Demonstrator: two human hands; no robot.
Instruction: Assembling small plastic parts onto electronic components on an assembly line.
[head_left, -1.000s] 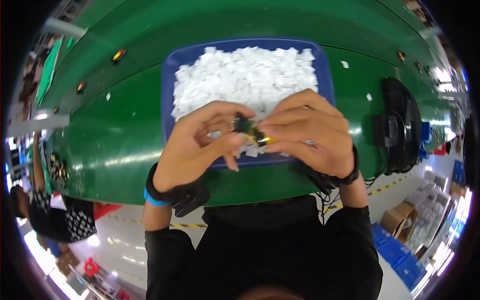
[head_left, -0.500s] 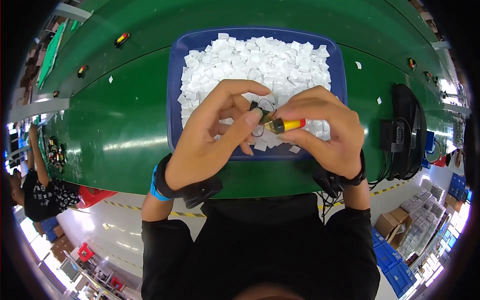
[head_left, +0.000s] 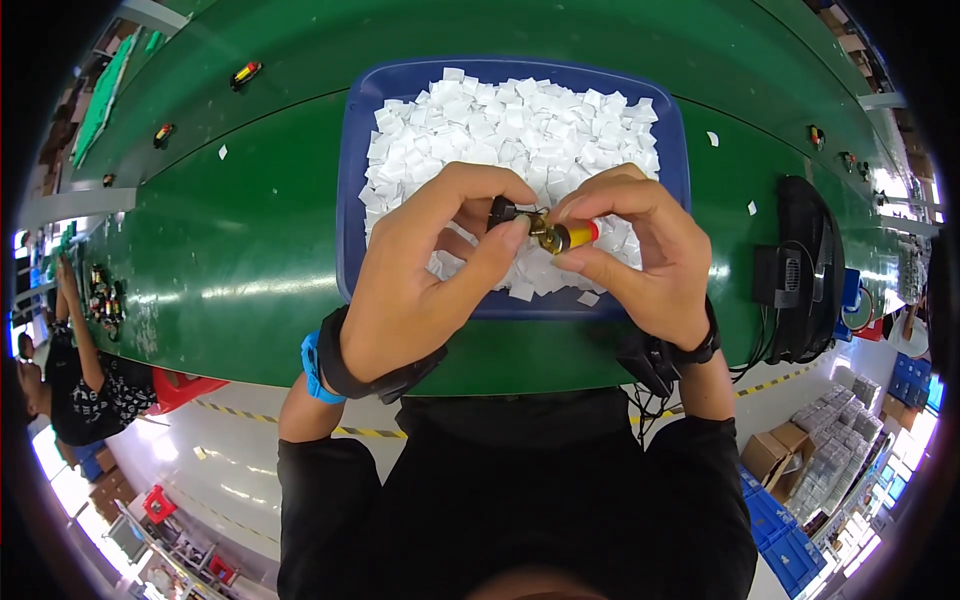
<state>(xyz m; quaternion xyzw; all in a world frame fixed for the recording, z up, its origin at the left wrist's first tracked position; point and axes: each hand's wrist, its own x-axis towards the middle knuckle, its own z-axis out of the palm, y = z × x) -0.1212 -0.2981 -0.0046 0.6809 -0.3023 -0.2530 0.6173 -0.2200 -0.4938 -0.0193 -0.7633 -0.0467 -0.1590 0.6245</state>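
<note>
Two hands meet above a blue tray (head_left: pixel 352 200) that sits on a green surface (head_left: pixel 220 240). The left hand (head_left: pixel 420 285) has its thumb and fingers closed on a small black part (head_left: pixel 500 212), and the right hand (head_left: pixel 640 255) pinches a small brass-coloured cylinder with a red end (head_left: pixel 562 236) between thumb and fingertips. The black part and the cylinder touch end to end, held just over the near half of the tray. The tray is heaped with small white paper squares (head_left: pixel 520 130), and a few loose squares lie on the surface around it. A black wristband with a blue edge (head_left: pixel 325 360) circles the left wrist, and a black band (head_left: pixel 690 350) circles the right. At the far left of the surface lie more small cylinders (head_left: pixel 245 72), well apart from the tray. A black device with cables (head_left: pixel 800 270) stands at the right edge of the surface. Another person (head_left: pixel 75 370) is at the lower left.
</note>
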